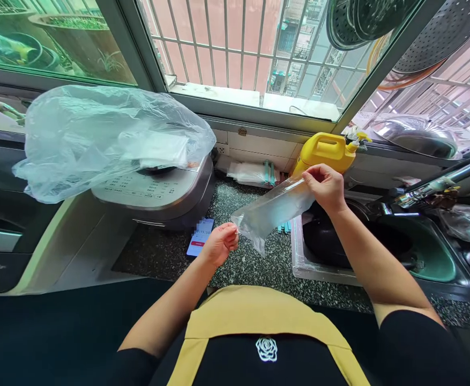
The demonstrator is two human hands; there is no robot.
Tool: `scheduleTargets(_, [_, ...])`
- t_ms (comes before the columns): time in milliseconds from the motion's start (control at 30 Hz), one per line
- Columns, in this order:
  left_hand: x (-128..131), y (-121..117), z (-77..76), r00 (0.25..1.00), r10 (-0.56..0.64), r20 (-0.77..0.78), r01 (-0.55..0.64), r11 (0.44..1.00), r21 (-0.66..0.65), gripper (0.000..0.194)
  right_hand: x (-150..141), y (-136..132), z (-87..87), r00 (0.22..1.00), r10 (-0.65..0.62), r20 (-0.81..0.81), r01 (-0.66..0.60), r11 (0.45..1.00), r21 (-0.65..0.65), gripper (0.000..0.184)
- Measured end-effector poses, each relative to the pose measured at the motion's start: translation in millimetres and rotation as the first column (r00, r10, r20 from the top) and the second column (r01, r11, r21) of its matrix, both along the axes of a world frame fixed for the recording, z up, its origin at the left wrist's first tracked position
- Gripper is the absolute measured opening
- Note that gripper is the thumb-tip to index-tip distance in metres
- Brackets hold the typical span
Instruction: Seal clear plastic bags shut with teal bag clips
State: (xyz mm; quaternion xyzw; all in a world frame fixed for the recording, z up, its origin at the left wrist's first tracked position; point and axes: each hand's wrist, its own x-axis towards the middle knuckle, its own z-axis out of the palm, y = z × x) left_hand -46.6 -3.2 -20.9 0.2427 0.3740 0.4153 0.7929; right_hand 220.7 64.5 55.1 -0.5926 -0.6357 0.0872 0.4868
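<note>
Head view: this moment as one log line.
left hand: pinches end of clear bag | right hand: pinches opposite end | bag: above speckled counter

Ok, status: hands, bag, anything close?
Left hand, right hand: pinching opposite ends. Clear plastic bag: held above speckled countertop. Close: phone beside left, yellow jug behind right.
</note>
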Motion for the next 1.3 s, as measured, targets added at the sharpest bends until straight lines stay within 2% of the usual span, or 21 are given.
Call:
scheduleTargets(233, [4, 3, 12.6, 0.993, -0.018, 0.114, 0.021, 0.999, -0.026, 0.042, 8, 13, -16.9, 0.983, -0.158, 0.098, 0.168, 0.980, -0.103, 0.015])
scheduleTargets(300, [7, 3, 14.2, 0.993, -0.030, 0.111, 0.034, 0.999, -0.034, 0.041, 0, 4, -19.2, 0.977, -0.189, 0.100, 0.197, 0.977, -0.084, 0.015])
scheduleTargets(367, [9, 2, 15.1, 0.995, 0.010, 0.104, -0.008, 1.000, -0.017, 0.040, -13, -12, -21.1, 0.976, -0.191, 0.101, 0.192, 0.981, -0.007, 0.016])
scheduleTargets(433, [13, 1, 16.1, 0.996, 0.041, 0.074, -0.042, 0.999, 0.015, 0.038, -30, -34, -24.0, 0.980, -0.149, 0.135, 0.133, 0.984, 0.115, 0.016])
scheduleTargets(467, [15, -1, 16.8, 0.998, 0.028, 0.051, -0.029, 0.999, 0.027, 0.038, -39, -46, -26.1, 0.977, -0.098, 0.190, 0.062, 0.981, 0.186, 0.015])
scheduleTargets(533, [19, -4, 19.6, 1.000, -0.027, 0.013, 0.026, 0.999, 0.040, 0.039, -56, -66, -31.8, 0.954, -0.022, 0.298, -0.079, 0.943, 0.324, 0.011])
scheduleTargets(600, [24, -7, 23.8, 0.998, -0.066, 0.000, 0.065, 0.996, 0.056, 0.038, -70, -81, -38.3, 0.935, 0.035, 0.354, -0.182, 0.903, 0.389, 0.009])
scheduleTargets(733, [30, -10, 33.3, 0.993, -0.113, -0.013, 0.114, 0.988, 0.108, 0.036, -85, -95, -47.8, 0.919, 0.131, 0.372, -0.278, 0.884, 0.375, 0.013])
scheduleTargets(933, [35, -10, 37.8, 0.989, -0.141, -0.043, 0.146, 0.979, 0.140, 0.032, -83, -103, -47.7, 0.916, 0.189, 0.354, -0.321, 0.874, 0.364, 0.016])
scheduleTargets(1133, [37, -11, 38.4, 0.987, -0.156, -0.044, 0.160, 0.981, 0.112, 0.032, -77, -107, -56.6, 0.876, 0.173, 0.451, -0.315, 0.913, 0.260, 0.018])
scheduleTargets(1300, [36, -12, 36.4, 0.991, -0.133, -0.030, 0.135, 0.982, 0.133, 0.036, -77, -105, -60.8, 0.860, 0.144, 0.490, -0.309, 0.910, 0.276, 0.018])
